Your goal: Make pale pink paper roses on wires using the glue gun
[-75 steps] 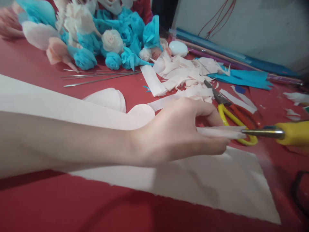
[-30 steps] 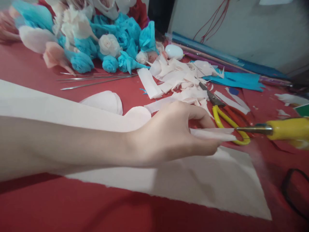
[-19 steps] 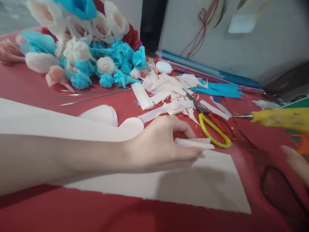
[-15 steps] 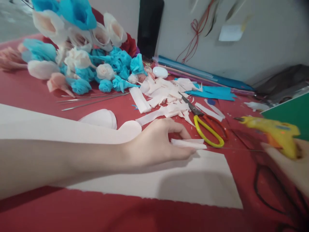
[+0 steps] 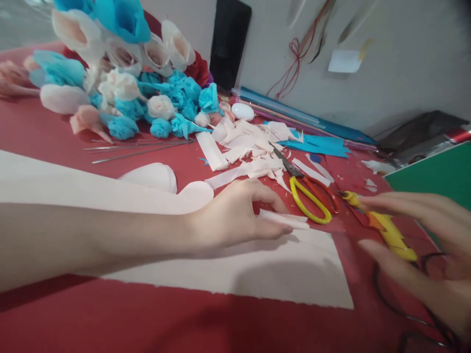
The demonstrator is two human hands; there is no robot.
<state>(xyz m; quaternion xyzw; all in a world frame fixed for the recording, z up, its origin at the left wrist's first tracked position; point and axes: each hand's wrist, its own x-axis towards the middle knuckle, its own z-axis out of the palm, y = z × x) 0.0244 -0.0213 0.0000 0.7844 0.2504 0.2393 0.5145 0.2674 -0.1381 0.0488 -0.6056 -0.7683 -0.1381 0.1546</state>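
My left hand (image 5: 239, 213) rests over a long sheet of pale crepe paper (image 5: 279, 272), its thumb and fingers closed on a small folded strip of pale paper (image 5: 285, 219). My right hand (image 5: 423, 250) is at the right edge with thumb and fingers spread. Behind those fingers lies a yellow hot glue gun (image 5: 393, 238) on the table, partly hidden by them, its nozzle pointing left. Scissors (image 5: 311, 198) with yellow and red handles lie just beyond my left fingertips. Rounded pale paper petals (image 5: 152, 177) lie behind my left wrist.
Blue, white and peach paper flowers (image 5: 125, 90) are heaped at the back left of the red table (image 5: 165, 323). Thin wires (image 5: 143, 147) lie before them. Pale paper scraps (image 5: 246, 142) and blue paper strips (image 5: 316, 144) lie mid-table. A black cord (image 5: 382, 294) loops at right.
My right hand has let go of the glue gun, which now lies on the table, and its fingers have spread and moved left. My left hand keeps its pinch on the paper strip.
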